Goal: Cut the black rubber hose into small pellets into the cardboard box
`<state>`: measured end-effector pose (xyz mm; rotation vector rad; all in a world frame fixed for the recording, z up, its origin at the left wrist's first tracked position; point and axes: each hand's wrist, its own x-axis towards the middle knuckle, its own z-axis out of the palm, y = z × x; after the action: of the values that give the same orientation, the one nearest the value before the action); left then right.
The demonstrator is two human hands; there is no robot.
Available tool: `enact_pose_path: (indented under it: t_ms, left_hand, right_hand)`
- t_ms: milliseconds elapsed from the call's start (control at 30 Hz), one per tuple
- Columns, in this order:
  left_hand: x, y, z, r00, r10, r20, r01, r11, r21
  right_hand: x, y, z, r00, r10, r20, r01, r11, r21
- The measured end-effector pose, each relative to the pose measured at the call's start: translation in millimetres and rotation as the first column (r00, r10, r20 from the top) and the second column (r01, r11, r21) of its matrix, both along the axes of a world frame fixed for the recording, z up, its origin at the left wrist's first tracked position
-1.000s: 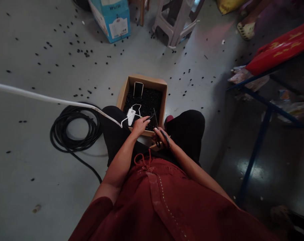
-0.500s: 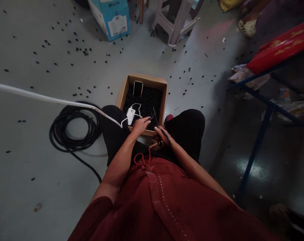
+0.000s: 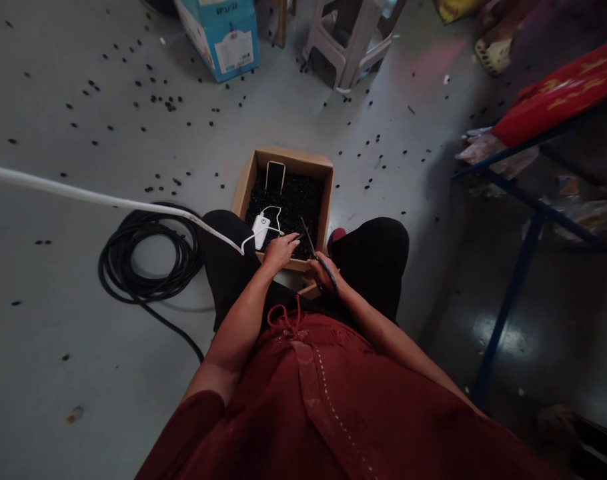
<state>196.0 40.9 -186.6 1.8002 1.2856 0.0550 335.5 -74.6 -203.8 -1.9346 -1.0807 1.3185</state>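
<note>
A cardboard box (image 3: 244,184) between my knees holds a mass of small black pieces (image 3: 301,198). My right hand (image 3: 324,268) is closed around the handles of a pair of scissors (image 3: 309,235), whose blades point up and left over the box. At the box's near edge, my left hand (image 3: 281,251) pinches a small dark piece (image 3: 298,237) between thumb and fingers; its exact kind is too small to make out. Beside that hand, a white power bank (image 3: 260,231) with a white cable lies in the box. A phone (image 3: 275,178) leans at the far wall.
A coiled black hose or cable (image 3: 114,257) lies left of my knee. A white cable (image 3: 83,194) runs across from the left. Beyond are a blue carton (image 3: 233,47) and a plastic stool (image 3: 352,57). A blue metal frame (image 3: 516,287) stands right. Small black pieces dot the floor.
The scissors in my right hand have swung a little to the left, and their blades now look closer together. My left hand has stayed nearly still.
</note>
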Motion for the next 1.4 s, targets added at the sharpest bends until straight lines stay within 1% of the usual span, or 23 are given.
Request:
enact_pose_path:
  t_ms: [133,300,433,600,700,800,867,900,933,1000,1067,1133,1200,1267,1333,1400]
  left_hand:
    - [0.2,-0.4,-2.7,0.999,-0.008,-0.032,0.008,1.000,0.017]
    - [0.3,0.2,-8.2,0.999,0.020,-0.043,-0.019,1.000,0.022]
    - [0.6,1.4,-12.0,0.998,0.064,0.003,-0.064,0.998,0.002]
    - [1.1,2.8,-13.5,0.988,0.143,0.055,-0.143,0.990,-0.017]
    - [0.3,3.9,-12.2,0.987,0.145,0.072,-0.143,0.989,-0.030]
    - [-0.7,4.5,-10.4,0.985,0.133,0.106,-0.129,0.991,-0.044]
    - [-1.2,4.0,-8.9,0.983,0.130,0.132,-0.124,0.991,-0.051]
    - [-1.4,3.3,-7.6,0.980,0.131,0.149,-0.123,0.990,-0.063]
    - [-1.8,2.3,-5.6,0.974,0.141,0.179,-0.126,0.988,-0.093]
    - [-3.3,-0.4,0.6,0.942,0.189,0.278,-0.133,0.969,-0.208]
    - [-6.0,-3.7,10.4,0.878,0.269,0.395,-0.127,0.928,-0.350]
    - [-9.3,-7.0,22.7,0.823,0.326,0.464,-0.115,0.897,-0.427]
    - [-12.3,-9.7,35.9,0.809,0.334,0.484,-0.115,0.897,-0.427]
    - [-14.5,-12.2,48.0,0.823,0.306,0.479,-0.129,0.921,-0.367]
    - [-15.9,-14.8,57.9,0.838,0.272,0.473,-0.150,0.949,-0.279]
    - [-17.0,-18.0,65.5,0.842,0.242,0.482,-0.163,0.966,-0.200]
  right_hand:
    - [0.3,0.3,-2.5,0.998,-0.020,0.053,0.019,1.000,0.013]
    - [-1.0,1.3,-10.5,0.997,-0.069,0.019,0.069,0.998,-0.001]
    - [-4.8,1.2,-12.3,0.988,-0.118,-0.100,0.112,0.992,-0.062]
    - [-7.3,1.2,-6.4,0.937,-0.215,-0.276,0.185,0.974,-0.131]
    - [-6.2,2.9,-4.2,0.897,-0.261,-0.357,0.208,0.961,-0.183]
    - [-5.6,4.1,-1.5,0.823,-0.322,-0.468,0.236,0.943,-0.234]
    - [-5.8,4.2,1.7,0.792,-0.338,-0.508,0.253,0.940,-0.231]
    - [-5.9,4.1,3.4,0.793,-0.334,-0.509,0.257,0.941,-0.219]
    - [-6.0,4.0,5.0,0.797,-0.331,-0.506,0.260,0.943,-0.208]
    - [-5.9,3.8,7.1,0.800,-0.337,-0.497,0.270,0.941,-0.202]
    - [-5.3,3.7,7.2,0.795,-0.350,-0.495,0.281,0.936,-0.211]
    - [-4.5,3.5,6.0,0.791,-0.354,-0.499,0.286,0.935,-0.209]
    - [-3.7,3.2,6.0,0.792,-0.342,-0.506,0.286,0.940,-0.188]
    - [-3.5,3.0,9.8,0.791,-0.326,-0.518,0.290,0.945,-0.152]
    - [-4.0,3.1,19.2,0.785,-0.313,-0.535,0.297,0.947,-0.117]
    - [-5.4,3.4,33.7,0.768,-0.312,-0.559,0.325,0.942,-0.080]
